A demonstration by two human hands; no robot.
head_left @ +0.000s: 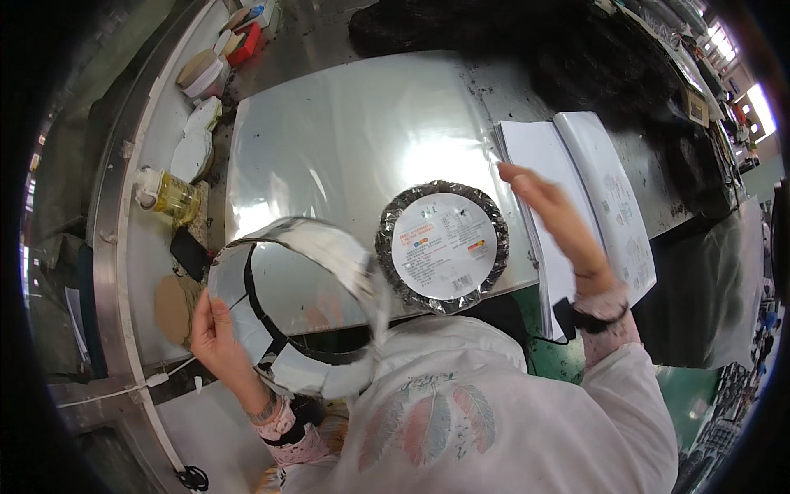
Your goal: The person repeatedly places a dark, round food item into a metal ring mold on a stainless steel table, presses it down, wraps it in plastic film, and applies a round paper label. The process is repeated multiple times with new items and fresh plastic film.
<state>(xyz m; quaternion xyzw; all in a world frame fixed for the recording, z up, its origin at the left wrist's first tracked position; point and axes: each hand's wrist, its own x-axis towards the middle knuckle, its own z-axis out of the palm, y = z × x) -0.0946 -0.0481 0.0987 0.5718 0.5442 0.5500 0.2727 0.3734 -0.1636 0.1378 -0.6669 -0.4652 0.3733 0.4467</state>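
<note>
My left hand (220,342) is closed on the left rim of a wide, whitish hoop (362,267) with dark strips on its inside. The hoop tilts over the near left part of the work surface, and its right side is smeared by motion. To its right lies a round black item (385,239) wrapped in clear film, a round white printed label (440,276) on top. Beyond that item, my right hand (555,218) hovers over a stack of white sheets (535,156). Its fingers are stretched out, slightly blurred, with nothing visible in them.
Glossy clear film (288,148) covers the middle of the metal table. Along the left ledge stand a bottle of yellow liquid (177,198), a white tub (202,76) and a red box (245,45). Black plastic (592,58) heaps at the back right; a printed film sheet (609,173) lies right.
</note>
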